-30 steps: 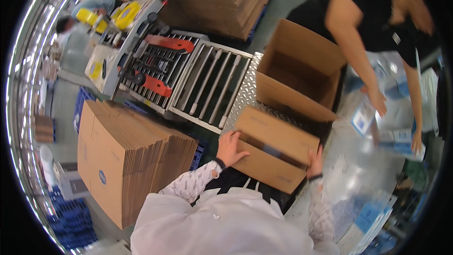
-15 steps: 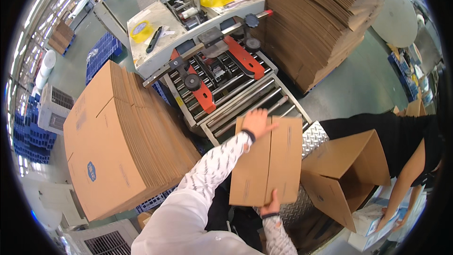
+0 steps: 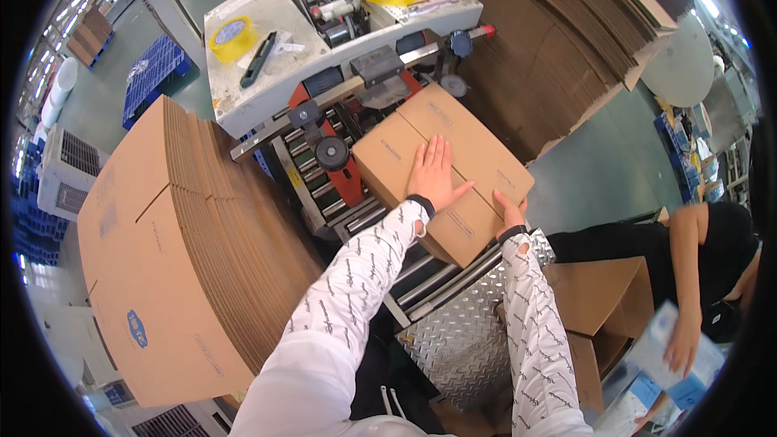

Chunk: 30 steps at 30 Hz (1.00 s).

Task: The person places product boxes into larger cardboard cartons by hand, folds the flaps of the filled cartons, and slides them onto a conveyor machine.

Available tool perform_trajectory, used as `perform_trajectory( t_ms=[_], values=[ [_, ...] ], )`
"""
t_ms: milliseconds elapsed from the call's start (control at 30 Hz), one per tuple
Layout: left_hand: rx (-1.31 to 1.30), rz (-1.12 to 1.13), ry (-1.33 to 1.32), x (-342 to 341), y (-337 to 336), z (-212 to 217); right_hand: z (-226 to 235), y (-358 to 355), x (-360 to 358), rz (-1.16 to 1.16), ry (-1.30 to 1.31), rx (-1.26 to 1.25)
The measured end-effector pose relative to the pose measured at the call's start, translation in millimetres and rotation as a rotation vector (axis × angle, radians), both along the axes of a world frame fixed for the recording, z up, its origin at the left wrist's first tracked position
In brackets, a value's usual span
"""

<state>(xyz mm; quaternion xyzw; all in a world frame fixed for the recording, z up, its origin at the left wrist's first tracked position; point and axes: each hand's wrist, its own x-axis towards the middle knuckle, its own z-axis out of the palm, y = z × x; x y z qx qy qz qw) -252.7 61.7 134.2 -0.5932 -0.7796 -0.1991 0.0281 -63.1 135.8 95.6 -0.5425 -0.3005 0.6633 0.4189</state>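
A closed brown cardboard box [image 3: 469, 142] lies turned at an angle on the roller conveyor [image 3: 425, 279], its flap seam on top. My left hand [image 3: 435, 176] presses flat on its top, fingers stretched out. At the near right corner my right hand [image 3: 510, 214] grips the box, thumb on top and the other fingers partly hidden down the side. The box's far end reaches the carton sealing machine [image 3: 275, 101]. One red side guide [image 3: 346, 182] shows left of it; the other is mostly covered.
Flattened cartons are stacked left [image 3: 162, 259] and far right [image 3: 558, 48]. A tape roll [image 3: 233, 39] and a utility knife [image 3: 259, 61] lie on the machine. A tread-plate platform [image 3: 461, 340] adjoins the conveyor. At right, a co-worker's hand [image 3: 684, 344] handles a white-and-blue package beside an open box [image 3: 599, 291].
The box has gone forward from near my body onto the rollers against the machine, both hands moving with it. The co-worker's arm has shifted, and a white-and-blue package is lifted beside the open box.
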Motion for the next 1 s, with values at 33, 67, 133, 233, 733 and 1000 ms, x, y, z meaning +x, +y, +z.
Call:
perform_trajectory(
  t_ms=[33,67,133,233,733,1000],
  values=[
    [0.006,-0.053,0.007,5,12,3,-13,0,18,-0.048,0.041,0.002],
    [-0.018,-0.038,0.035,-16,6,-3,12,-35,-7,-0.001,0.145,-0.098],
    [-0.017,-0.047,0.029,-48,9,0,25,-82,-4,0.116,0.105,-0.277],
    [0.072,-0.102,0.034,-85,25,-4,-3,-185,45,0.326,0.225,-0.240],
    [0.133,-0.611,0.030,120,-286,144,-165,-587,496,1.079,-0.778,-0.612],
    [-0.747,0.023,0.139,-59,-441,185,-162,-428,449,0.986,-0.935,0.018]
  ],
)
